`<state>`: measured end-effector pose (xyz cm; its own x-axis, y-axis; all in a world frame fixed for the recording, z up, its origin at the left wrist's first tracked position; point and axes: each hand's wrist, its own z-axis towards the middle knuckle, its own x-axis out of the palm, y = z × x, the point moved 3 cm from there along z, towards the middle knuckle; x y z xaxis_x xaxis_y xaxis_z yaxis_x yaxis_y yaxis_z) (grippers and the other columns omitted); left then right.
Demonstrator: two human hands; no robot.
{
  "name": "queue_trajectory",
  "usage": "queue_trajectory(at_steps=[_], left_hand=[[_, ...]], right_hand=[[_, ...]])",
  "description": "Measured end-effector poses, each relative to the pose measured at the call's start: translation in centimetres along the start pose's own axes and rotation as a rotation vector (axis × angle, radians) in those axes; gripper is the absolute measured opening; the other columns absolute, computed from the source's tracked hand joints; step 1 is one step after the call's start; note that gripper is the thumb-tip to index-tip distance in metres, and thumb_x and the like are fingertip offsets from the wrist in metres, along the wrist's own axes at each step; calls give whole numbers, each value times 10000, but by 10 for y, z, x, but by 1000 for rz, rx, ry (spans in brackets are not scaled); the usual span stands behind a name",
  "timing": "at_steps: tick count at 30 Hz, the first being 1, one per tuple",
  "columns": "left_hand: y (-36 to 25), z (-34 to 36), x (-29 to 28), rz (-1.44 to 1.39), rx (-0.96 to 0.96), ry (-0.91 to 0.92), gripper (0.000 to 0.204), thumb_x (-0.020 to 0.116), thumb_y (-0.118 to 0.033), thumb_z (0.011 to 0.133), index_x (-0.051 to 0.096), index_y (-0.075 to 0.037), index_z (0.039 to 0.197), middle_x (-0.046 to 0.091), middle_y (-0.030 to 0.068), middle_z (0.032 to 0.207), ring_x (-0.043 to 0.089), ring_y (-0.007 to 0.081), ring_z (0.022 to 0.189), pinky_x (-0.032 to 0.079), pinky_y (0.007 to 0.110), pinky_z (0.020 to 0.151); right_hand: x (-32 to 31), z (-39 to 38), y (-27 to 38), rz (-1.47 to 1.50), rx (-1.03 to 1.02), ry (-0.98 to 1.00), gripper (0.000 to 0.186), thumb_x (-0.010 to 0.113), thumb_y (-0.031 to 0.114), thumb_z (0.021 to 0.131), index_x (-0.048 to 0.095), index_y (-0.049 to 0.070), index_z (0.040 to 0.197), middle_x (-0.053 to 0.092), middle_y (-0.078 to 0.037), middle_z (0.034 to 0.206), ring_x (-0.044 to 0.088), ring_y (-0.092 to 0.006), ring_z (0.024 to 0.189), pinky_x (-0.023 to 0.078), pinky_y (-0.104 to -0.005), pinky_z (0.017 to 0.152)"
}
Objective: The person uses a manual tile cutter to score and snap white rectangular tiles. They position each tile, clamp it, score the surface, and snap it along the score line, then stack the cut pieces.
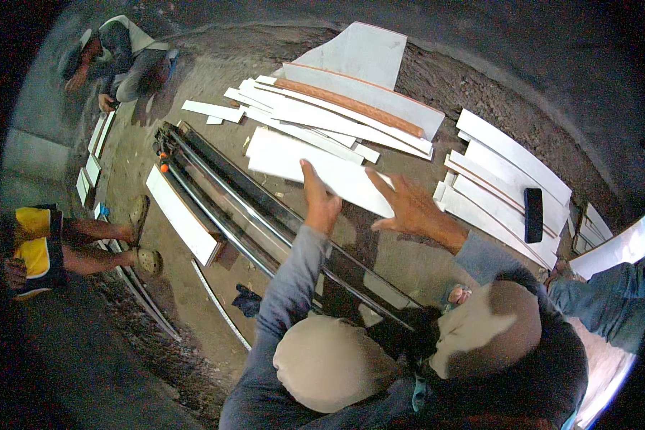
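One board (345,180) is likely needing level support. Left hand (322,204) is pinching its edge; right hand (417,208), spread wide, is holding its end.

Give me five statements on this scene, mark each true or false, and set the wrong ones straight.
1. The left hand and the right hand both touch one white board. True.
2. The shorts at the left edge are plain green. False: they are mostly yellow, with dark parts.
3. A black oblong block lies on the right-hand pile of boards. True.
4. The person at the upper left stands upright. False: that person crouches low.
5. A long brown strip lies along the far pile of boards. True.
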<state>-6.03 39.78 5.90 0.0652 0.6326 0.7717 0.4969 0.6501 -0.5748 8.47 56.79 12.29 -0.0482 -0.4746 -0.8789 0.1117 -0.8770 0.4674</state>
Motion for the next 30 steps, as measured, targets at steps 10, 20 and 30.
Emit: queue_trajectory(at_steps=[10,20,30], left_hand=[[9,205,51,156,-11,-110,556,510,-448,1067,489,-6,1402,575,162,1380,583,327,1258,490,478,1064],[14,169,19,1288,217,-737,817,620,-460,959,347,62,1525,308,272,1561,318,428,1455,316,575,1137],[28,177,12,1253,162,-583,931,540,-495,995,112,46,1619,28,254,1701,21,378,1583,206,643,1192]], right_hand=[[-10,104,-98,-197,51,-214,1116,843,175,712,230,200,1645,498,-225,1270,541,-419,1171,502,-557,923],[-23,139,-117,-186,258,122,1100,818,292,758,190,218,1658,492,-266,1336,531,-441,1215,483,-592,978],[27,130,-125,-693,-9,-290,722,726,244,888,440,123,1540,436,-147,1564,452,-336,1380,405,-493,1035]])
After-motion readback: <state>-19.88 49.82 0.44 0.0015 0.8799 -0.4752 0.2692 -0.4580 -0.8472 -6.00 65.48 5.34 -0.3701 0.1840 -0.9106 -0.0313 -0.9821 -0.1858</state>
